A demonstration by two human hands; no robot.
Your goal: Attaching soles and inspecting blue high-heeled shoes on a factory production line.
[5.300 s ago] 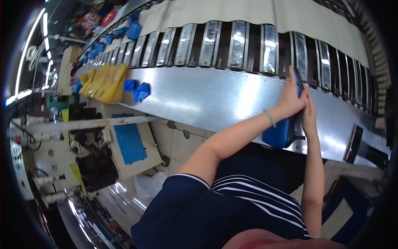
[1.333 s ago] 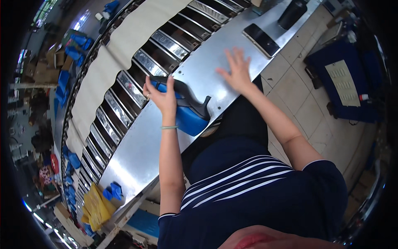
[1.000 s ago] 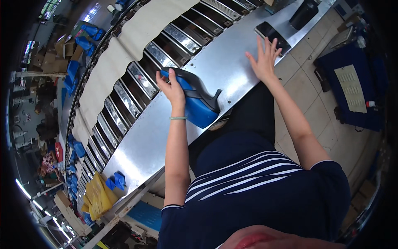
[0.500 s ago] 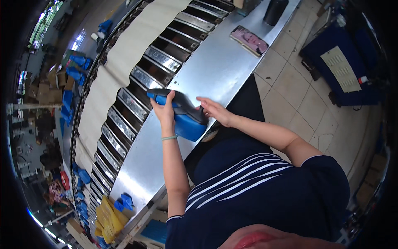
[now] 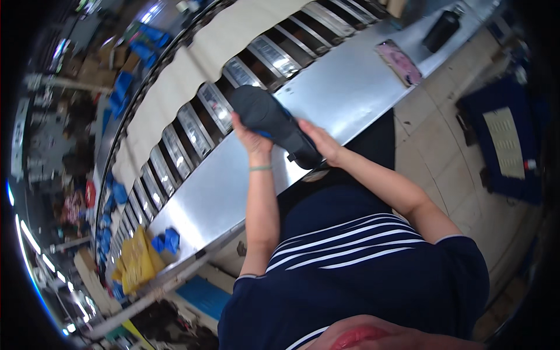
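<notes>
Both my hands hold a blue shoe (image 5: 269, 122) turned sole-up, so its dark sole faces me, above the shiny steel worktable (image 5: 233, 192). My left hand (image 5: 252, 139) grips it from below at the near left side. At the heel end, my right hand (image 5: 322, 143) presses against the shoe's right side. A thin green band circles my left wrist. Just beyond the shoe runs a conveyor of metal trays (image 5: 198, 125).
A pink flat pad (image 5: 399, 62) and a black object (image 5: 441, 30) lie farther right on the steel table. Yellow and blue pieces (image 5: 143, 259) sit at its left end. A pale belt (image 5: 192, 73) runs behind the trays. A blue crate (image 5: 504, 140) stands on the tiled floor at right.
The shoe has been flipped so its dark sole faces up. My right hand came back from the table at right and now holds the shoe's heel side.
</notes>
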